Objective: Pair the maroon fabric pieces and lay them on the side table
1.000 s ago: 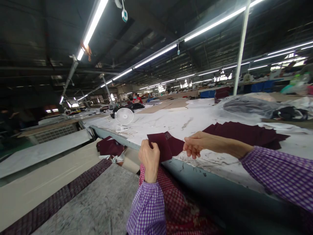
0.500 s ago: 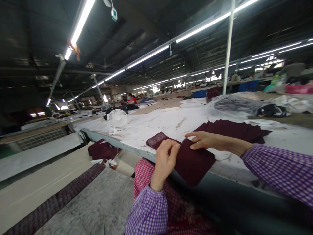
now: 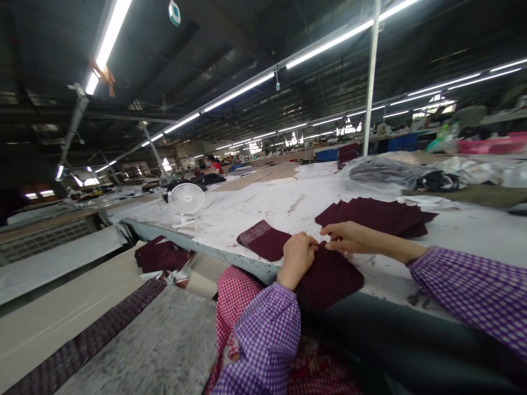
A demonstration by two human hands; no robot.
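Observation:
A dark maroon fabric piece [image 3: 331,277] hangs partly over the table's front edge. My left hand [image 3: 298,258] is closed at its upper left corner, thumb and fingers pinched on the cloth. Close beside it, the thumb and forefinger of my right hand [image 3: 343,238] pinch the top edge of the same piece. Left of my hands lies another maroon piece [image 3: 263,240] with a speckled greyish end. Behind my right hand a fanned pile of maroon pieces [image 3: 374,215] rests on the white table top [image 3: 284,203].
A small white fan [image 3: 186,198] stands on the table at left. Clear plastic wrap [image 3: 379,173] and dark cloth lie at the back right. Below the table on the left is a crumpled maroon bundle [image 3: 162,255]. A person in red [image 3: 214,166] is far off.
My left hand has moved up and right to the cloth's corner, closing its fingers there. My right fingers have drawn into a pinch. The whole view has shifted slightly.

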